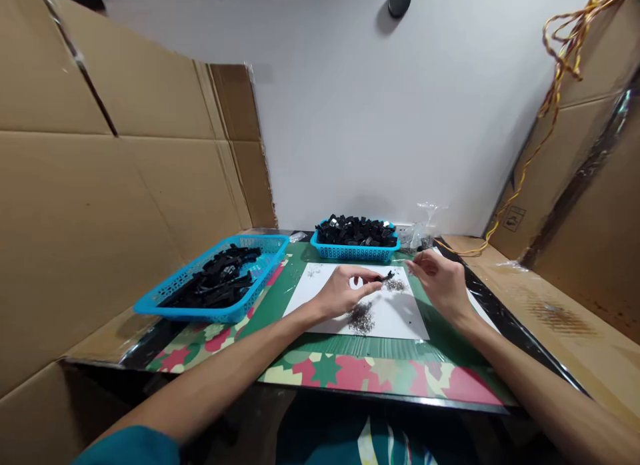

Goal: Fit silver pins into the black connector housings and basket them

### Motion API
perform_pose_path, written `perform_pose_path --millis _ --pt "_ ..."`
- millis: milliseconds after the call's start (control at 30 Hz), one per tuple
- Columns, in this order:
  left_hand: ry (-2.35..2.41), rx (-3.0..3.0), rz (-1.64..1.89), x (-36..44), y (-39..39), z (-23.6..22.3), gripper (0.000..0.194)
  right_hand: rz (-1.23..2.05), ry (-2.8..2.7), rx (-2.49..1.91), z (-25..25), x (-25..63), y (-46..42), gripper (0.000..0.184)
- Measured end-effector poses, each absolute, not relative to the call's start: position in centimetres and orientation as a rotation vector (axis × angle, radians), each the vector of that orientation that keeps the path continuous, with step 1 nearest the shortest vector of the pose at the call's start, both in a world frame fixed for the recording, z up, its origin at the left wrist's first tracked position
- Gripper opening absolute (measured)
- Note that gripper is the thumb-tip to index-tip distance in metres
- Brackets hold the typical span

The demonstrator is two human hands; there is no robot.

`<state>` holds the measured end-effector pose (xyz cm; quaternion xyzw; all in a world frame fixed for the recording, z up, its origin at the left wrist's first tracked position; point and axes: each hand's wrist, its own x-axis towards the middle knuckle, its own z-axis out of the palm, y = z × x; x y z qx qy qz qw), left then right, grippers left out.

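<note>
Over a white sheet (320,288), my left hand (346,290) pinches a small black part (387,276) between thumb and fingers. What kind of part it is cannot be made out. My right hand (443,282) is apart from it, just past the sheet's right edge, with thumb and fingertips pressed together; anything between them is too small to name. On the sheet lie a pile of tiny metal pieces (361,318) below my left hand and a smaller pile of them (396,286) near its fingertips.
A blue basket (235,313) of long black pieces stands at left. Behind the sheet is another blue basket (355,253), heaped with small black parts. Clear plastic bags (415,235) lie at back right. Cardboard walls (150,172) flank the table; yellow-red wires (555,105) hang at right.
</note>
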<state>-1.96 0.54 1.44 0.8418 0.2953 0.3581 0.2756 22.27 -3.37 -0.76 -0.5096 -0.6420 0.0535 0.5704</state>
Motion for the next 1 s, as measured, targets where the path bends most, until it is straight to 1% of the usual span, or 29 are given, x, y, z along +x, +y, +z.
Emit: perform_pose_path --millis 100,200,267,367,500,633,767,900,1000 --pt "0.895 2.310 1.155 -2.5 2.8 3.4 0.025 0.142 -1.432 -1.127 -0.6 23.3 -3.2 0.034" --pt "1.049 2.468 1.285 -2.3 6.9 6.5 0.023 0.161 -1.464 -1.108 -0.7 23.3 -2.9 0.033" --pt "1.267 2.604 1.206 -1.7 10.2 8.9 0.025 0.148 -1.535 -1.104 -0.8 22.8 -2.8 0.032" --pt "1.391 2.621 1.094 -0.4 14.7 11.6 0.024 0.126 -1.618 -1.107 -0.9 22.1 -2.8 0.031" --pt "1.452 2.591 0.894 0.7 18.7 12.2 0.017 0.124 -1.647 -1.116 -0.6 22.3 -3.0 0.029" --pt "1.473 2.558 0.764 0.9 20.1 10.7 0.021 0.147 -1.682 -1.137 -0.1 23.0 -3.0 0.027" --pt "1.400 2.610 0.688 0.0 20.0 10.3 0.035 0.180 -1.699 -1.152 -0.2 23.4 -3.1 0.025" --pt "1.338 2.660 0.679 -3.9 19.3 12.5 0.047 0.169 -1.715 -1.141 -0.3 23.6 -3.5 0.023" --pt "1.405 2.666 0.610 -9.4 18.4 14.6 0.046 0.153 -1.747 -1.137 -0.3 23.7 -3.9 0.021"
